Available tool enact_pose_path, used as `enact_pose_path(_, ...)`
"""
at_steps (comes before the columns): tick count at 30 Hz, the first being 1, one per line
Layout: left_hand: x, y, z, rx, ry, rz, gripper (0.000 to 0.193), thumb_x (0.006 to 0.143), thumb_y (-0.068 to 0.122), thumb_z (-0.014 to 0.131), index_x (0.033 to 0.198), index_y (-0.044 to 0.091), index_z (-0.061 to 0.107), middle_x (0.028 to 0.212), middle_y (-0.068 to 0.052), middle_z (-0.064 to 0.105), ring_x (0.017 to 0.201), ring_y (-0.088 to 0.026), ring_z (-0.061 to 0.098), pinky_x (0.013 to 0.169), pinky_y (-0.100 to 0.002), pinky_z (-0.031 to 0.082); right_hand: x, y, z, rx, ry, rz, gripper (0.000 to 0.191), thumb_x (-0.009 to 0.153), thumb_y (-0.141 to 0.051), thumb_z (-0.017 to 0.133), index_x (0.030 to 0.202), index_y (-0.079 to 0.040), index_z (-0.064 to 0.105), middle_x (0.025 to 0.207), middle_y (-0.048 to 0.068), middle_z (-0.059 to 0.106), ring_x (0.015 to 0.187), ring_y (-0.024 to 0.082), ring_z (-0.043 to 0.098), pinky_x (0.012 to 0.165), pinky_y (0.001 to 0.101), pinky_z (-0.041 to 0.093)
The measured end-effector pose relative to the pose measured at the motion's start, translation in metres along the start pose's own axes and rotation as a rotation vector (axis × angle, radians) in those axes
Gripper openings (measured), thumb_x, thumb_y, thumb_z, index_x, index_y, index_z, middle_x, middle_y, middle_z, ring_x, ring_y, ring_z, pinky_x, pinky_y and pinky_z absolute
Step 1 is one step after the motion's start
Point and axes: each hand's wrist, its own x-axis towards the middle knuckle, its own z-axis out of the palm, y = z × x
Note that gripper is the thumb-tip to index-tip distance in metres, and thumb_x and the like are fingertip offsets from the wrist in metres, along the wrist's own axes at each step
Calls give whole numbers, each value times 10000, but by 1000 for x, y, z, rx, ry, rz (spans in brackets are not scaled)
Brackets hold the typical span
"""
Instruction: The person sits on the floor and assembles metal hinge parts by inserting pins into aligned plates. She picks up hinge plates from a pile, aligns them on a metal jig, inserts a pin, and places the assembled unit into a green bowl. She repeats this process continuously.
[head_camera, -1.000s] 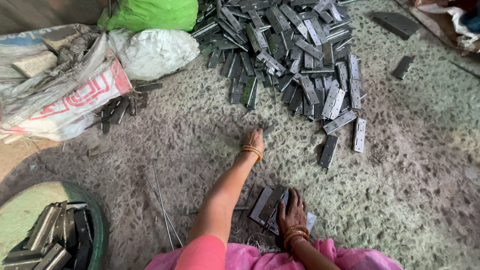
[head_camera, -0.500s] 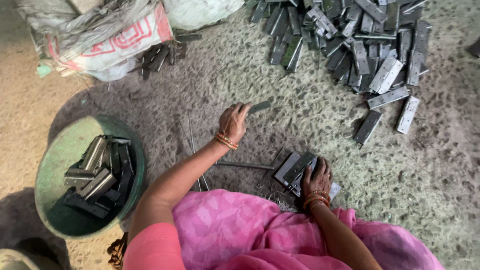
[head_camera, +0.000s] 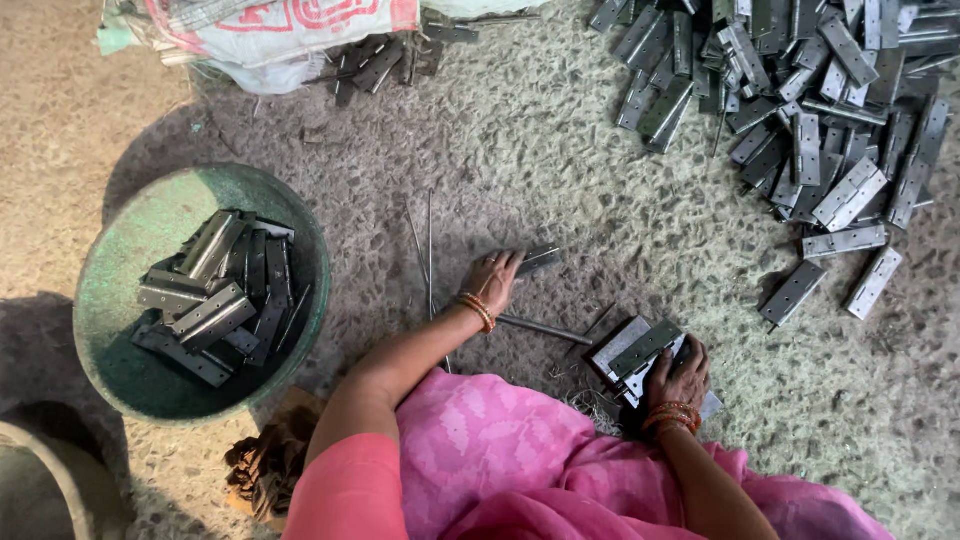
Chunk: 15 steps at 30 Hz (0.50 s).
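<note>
My left hand (head_camera: 490, 281) is stretched out over the rough floor, its fingers closed on one end of a grey metal hinge (head_camera: 541, 260) that lies low by the floor. My right hand (head_camera: 680, 375) sits close to my pink-clothed lap, pressing down on a hinge (head_camera: 643, 347) that lies across a small stack of flat metal pieces (head_camera: 612, 345). A thin metal rod (head_camera: 545, 328) lies on the floor between the two hands. Orange bangles show on both wrists.
A green basin (head_camera: 120, 235) at the left holds several hinges (head_camera: 215, 290). A large heap of hinges (head_camera: 800, 100) covers the upper right. Printed sacks (head_camera: 280, 30) lie at the top left, thin rods (head_camera: 429, 240) stand beside my left hand, and a brown rag (head_camera: 265, 465) is at my left side.
My left hand has pulled back from the far heap toward my body with a hinge in it. My right hand stayed on the stack. The view has swung left, showing the whole basin.
</note>
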Motion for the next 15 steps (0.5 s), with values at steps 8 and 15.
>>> enact_pose_path(8, 51, -23, 1, -233, -28, -349, 240, 844, 112, 646, 1058, 79, 750, 963, -194, 739, 903, -365, 724, 800, -486, 578, 0, -3, 7, -49, -44, 71, 521, 1026, -322, 547, 1474, -61, 493, 1437, 232, 539, 1287, 466, 507, 1082, 541, 388)
enact_pose_path(15, 29, -69, -75, -525, 147, -720, 311, 852, 349, 717, 979, 72, 781, 956, -218, 753, 898, -376, 744, 794, -464, 587, -2, -30, 11, 22, 260, -279, 483, 1122, -433, 572, 1395, -36, 550, 1275, 236, 599, 1093, 447, 604, 936, 540, 474)
